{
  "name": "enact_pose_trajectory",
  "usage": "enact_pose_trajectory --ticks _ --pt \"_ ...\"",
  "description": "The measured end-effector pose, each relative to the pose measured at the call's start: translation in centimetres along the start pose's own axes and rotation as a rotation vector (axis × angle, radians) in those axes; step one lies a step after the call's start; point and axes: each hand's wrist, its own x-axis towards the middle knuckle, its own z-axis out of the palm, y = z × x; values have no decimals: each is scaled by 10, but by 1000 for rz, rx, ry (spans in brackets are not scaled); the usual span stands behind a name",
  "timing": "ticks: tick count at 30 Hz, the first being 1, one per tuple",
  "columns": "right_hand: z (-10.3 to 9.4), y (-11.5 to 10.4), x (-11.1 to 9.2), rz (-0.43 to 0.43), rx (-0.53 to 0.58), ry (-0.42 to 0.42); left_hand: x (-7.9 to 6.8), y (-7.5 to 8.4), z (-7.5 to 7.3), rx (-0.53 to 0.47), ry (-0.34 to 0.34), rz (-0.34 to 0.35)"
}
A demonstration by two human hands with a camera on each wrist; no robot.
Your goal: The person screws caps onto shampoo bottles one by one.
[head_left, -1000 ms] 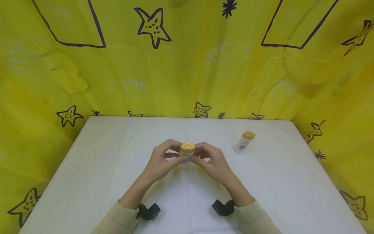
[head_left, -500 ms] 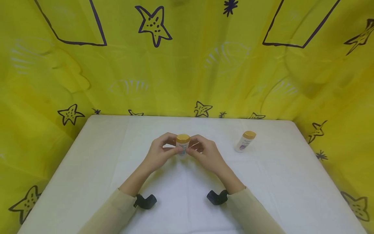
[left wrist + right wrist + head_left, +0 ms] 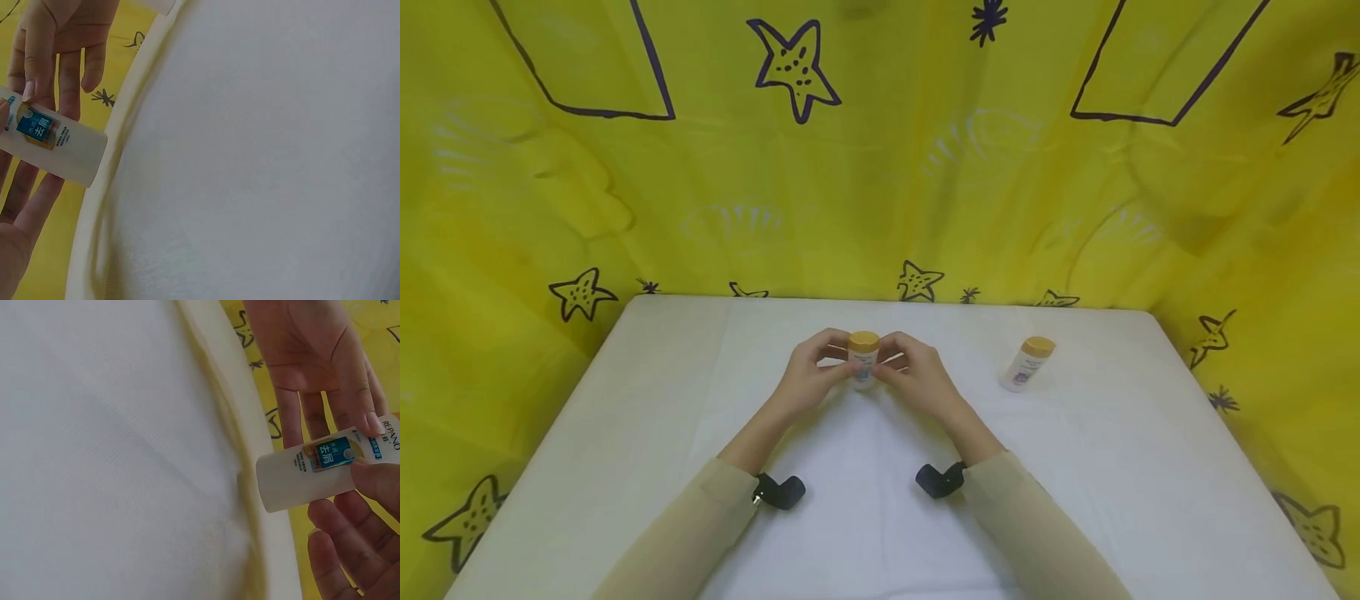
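Between the two hands is a white shampoo bottle point(image 3: 863, 367) with a yellow cap and a blue label, its label side facing the person. The left hand point(image 3: 808, 375) pinches it from the left, thumb on the front and fingers behind. From the other side the right hand point(image 3: 917, 375) holds it the same way, its thumb point(image 3: 375, 481) near the label. Both wrist views show the bottle's white base end sticking out past the fingers; its cap lies outside the left wrist view. Whether the base touches the table cannot be told.
A second white bottle point(image 3: 1026, 365) with a yellow cap stands on the white-covered table point(image 3: 1112, 467), to the right of the hands. A yellow curtain point(image 3: 880, 167) with starfish drawings hangs behind the table. Black wrist cameras sit at both cuffs.
Both hands have carried the bottle forward, away from the person, and slightly left. More of its front label side now shows below the cap. The second bottle has stayed in place.
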Motion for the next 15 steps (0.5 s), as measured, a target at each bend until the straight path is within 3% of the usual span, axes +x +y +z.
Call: enact_pose_trajectory --ticks 10,15 --pt "7 6 5 73 -4 -8 0 -12 -4 10 -1 22" --pt "-5 9 -9 59 -22 7 -4 -15 -8 52 -26 -8"
